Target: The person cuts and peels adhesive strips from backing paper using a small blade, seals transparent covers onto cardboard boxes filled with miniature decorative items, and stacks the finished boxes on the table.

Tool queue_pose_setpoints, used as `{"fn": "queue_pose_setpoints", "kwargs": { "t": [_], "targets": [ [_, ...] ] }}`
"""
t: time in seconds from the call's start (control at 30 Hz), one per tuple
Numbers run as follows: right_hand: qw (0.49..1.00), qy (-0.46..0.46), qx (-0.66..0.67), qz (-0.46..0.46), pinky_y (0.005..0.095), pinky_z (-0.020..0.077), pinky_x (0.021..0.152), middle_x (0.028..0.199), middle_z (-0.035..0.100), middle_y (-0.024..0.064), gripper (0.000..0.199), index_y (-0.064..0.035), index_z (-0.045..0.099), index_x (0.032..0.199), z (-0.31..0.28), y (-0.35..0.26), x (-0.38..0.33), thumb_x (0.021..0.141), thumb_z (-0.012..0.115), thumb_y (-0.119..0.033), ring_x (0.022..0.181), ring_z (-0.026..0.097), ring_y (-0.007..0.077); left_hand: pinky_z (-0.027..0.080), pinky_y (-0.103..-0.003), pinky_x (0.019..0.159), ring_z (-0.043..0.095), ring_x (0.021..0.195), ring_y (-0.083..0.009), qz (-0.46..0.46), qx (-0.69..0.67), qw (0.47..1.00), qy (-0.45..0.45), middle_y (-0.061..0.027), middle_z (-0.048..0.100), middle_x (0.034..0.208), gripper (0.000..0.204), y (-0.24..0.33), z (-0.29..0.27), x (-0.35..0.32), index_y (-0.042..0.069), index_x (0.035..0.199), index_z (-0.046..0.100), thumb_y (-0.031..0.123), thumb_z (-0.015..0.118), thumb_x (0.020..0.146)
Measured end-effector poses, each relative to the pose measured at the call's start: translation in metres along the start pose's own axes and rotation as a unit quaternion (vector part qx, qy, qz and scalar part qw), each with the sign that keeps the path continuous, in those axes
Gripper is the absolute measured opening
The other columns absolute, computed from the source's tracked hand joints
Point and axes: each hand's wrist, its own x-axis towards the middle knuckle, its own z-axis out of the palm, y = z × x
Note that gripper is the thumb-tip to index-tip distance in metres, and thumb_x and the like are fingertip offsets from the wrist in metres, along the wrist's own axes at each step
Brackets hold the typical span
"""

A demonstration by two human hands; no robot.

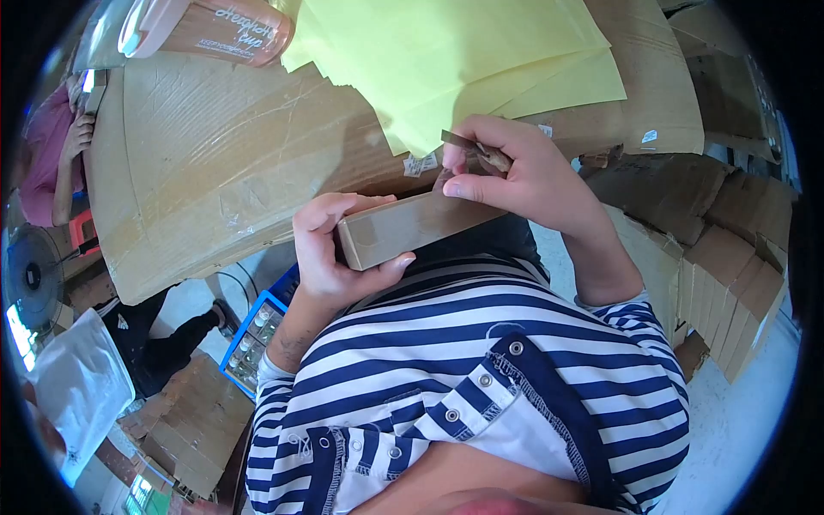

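My left hand [326, 249] grips the left end of a long, narrow gold-brown box [412, 230], its thumb along the near side and fingers over the far side. The box lies tilted in front of my body, by the table's near edge. My right hand [506, 167] is closed at the box's far right end, its thumb on the top corner. Between its fingers is a thin flat blade [457, 140] with a brownish, wrapped-looking grip. A piece of clear film [442, 180] shows under the right fingers at the box's end; whether it is attached to the box I cannot tell.
Yellow sheets [455, 60] lie on the cardboard-covered table [197, 163], beside a pinkish-brown cup [215, 30]. Cardboard cartons [730, 275] stack at the right. A blue crate [257, 335] stands lower left, near a fan [33, 273] and two other people [77, 378].
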Motion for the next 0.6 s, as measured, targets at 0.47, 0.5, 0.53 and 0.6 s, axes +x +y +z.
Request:
{"fn": "queue_pose_setpoints", "kwargs": {
  "t": [0.47,0.5,0.53,0.6],
  "targets": [
    [0.951,0.172,-0.226,-0.120,0.0327,0.0521,0.076,0.103,0.064,0.0093,0.031,-0.0047,0.063,0.106,0.032,0.004,-0.008,0.082,0.079,-0.015,0.088,0.065,0.0271,0.052,-0.038,0.092,0.068,0.108,-0.0299,-0.020,0.005,1.000,0.003,-0.0199,0.063,0.114,0.086,-0.004,-0.002,-0.008,0.005,0.131,0.032,0.010,0.092,0.069],
    [0.954,0.175,-0.213,-0.118,0.0338,0.0524,0.075,0.103,0.065,0.0092,0.030,-0.0055,0.063,0.107,0.033,0.005,-0.009,0.082,0.078,-0.013,0.086,0.065,0.0274,0.052,-0.038,0.093,0.068,0.109,-0.0301,-0.028,0.001,1.000,0.006,-0.0203,0.063,0.116,0.086,-0.004,-0.001,-0.008,0.006,0.131,0.031,0.010,0.092,0.070],
    [0.954,0.175,-0.214,-0.120,0.0338,0.0524,0.075,0.103,0.065,0.0092,0.030,-0.0055,0.063,0.107,0.033,0.005,-0.010,0.082,0.078,-0.013,0.086,0.065,0.0274,0.052,-0.038,0.093,0.068,0.109,-0.0301,-0.026,0.002,1.000,0.006,-0.0203,0.063,0.116,0.086,-0.004,-0.002,-0.008,0.006,0.131,0.031,0.010,0.092,0.070],
    [0.963,0.096,-0.219,-0.121,0.0355,0.0528,0.074,0.102,0.066,0.0109,0.028,-0.0060,0.064,0.107,0.034,0.004,-0.012,0.081,0.076,-0.005,0.084,0.066,0.0282,0.052,-0.038,0.092,0.068,0.108,-0.0303,-0.029,0.001,1.000,0.009,-0.0205,0.062,0.116,0.085,-0.005,-0.003,-0.008,0.006,0.131,0.032,0.010,0.091,0.070]
  ]
}}
